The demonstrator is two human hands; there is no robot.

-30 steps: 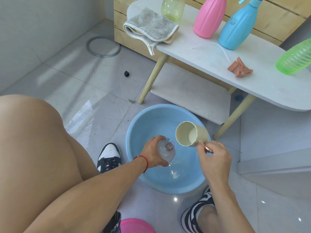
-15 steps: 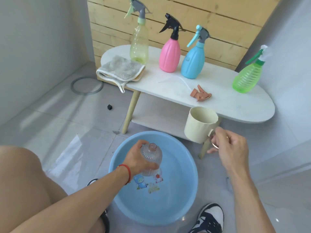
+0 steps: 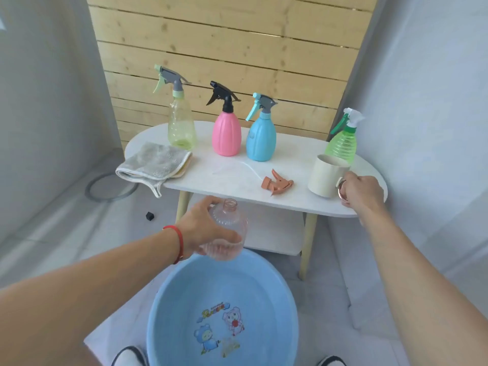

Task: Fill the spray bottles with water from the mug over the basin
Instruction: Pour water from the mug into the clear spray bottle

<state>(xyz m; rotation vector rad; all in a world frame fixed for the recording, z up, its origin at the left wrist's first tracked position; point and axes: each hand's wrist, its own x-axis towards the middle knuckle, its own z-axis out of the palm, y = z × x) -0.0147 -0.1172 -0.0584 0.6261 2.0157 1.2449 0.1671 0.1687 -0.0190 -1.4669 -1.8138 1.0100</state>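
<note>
Since earlier frame: mug [image 3: 326,177] moved from above basin to right end of table [image 3: 295,200], now set near front edge. Head view: right hand [image 3: 360,191] fingers closed on mug handle. Left hand [image 3: 204,228] fingers wrapped around one clear capless bottle [image 3: 228,229], upright, over far rim of basin [image 3: 184,299]. Four capped spray bottles along table's back edge: yellow [image 3: 181,125], pink [image 3: 226,133], blue [image 3: 261,138], green [image 3: 342,143]. One loose orange spray head [image 3: 277,183], one cloth [image 3: 154,165] at left end.

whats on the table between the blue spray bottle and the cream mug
In the head view, an orange spray trigger head with its thin clear tube lies between the blue spray bottle and the cream mug.
</note>
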